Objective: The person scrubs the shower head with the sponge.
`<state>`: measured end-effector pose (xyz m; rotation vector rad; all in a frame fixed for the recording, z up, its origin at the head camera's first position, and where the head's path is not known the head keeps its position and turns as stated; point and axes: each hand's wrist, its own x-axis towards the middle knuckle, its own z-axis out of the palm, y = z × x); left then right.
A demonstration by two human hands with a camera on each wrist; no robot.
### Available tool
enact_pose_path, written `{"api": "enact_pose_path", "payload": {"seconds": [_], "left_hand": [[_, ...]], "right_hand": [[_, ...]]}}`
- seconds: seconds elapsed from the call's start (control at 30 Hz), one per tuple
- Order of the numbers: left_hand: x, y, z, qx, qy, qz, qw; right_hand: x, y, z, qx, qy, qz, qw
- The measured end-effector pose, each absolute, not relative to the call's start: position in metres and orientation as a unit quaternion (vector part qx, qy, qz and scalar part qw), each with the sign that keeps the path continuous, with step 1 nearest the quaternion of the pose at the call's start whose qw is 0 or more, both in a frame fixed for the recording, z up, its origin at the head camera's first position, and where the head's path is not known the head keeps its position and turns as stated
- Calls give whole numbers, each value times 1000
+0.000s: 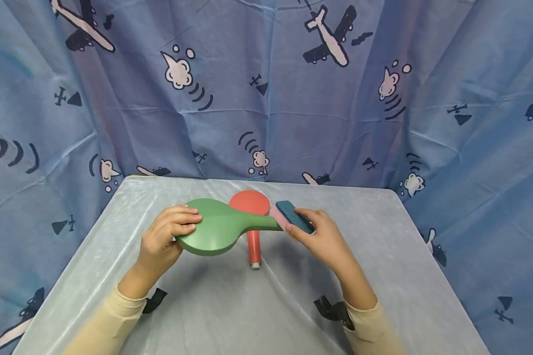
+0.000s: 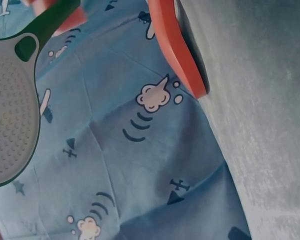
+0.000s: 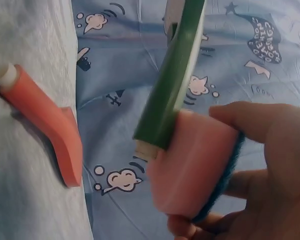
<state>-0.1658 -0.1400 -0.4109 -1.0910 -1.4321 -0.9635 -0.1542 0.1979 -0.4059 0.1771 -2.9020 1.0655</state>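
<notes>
A green shower head is held above the table by its round head, gripped at the left edge by my left hand. Its handle points right. My right hand pinches a sponge, pink on one side and dark teal on the other, with the pink side against the handle's end. The left wrist view shows the pale dotted face of the green head; only a sliver of the left hand shows there.
A red shower head lies on the grey-covered table behind and below the green one, its handle towards me. A blue patterned curtain surrounds the table's back and sides. Black straps hang by both wrists.
</notes>
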Motion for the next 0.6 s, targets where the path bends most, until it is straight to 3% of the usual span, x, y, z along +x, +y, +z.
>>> {"api": "enact_pose_path", "payload": {"seconds": [0.37,0.6], "left_hand": [[-159,-136,-411,-503,-593,-371,508],[-160,-136,-408,-514,-579,-378,507]], "right_hand": [[-149,179,-408,105,-905,412,30],[-165,206,-410,60,-927,370,-23]]}}
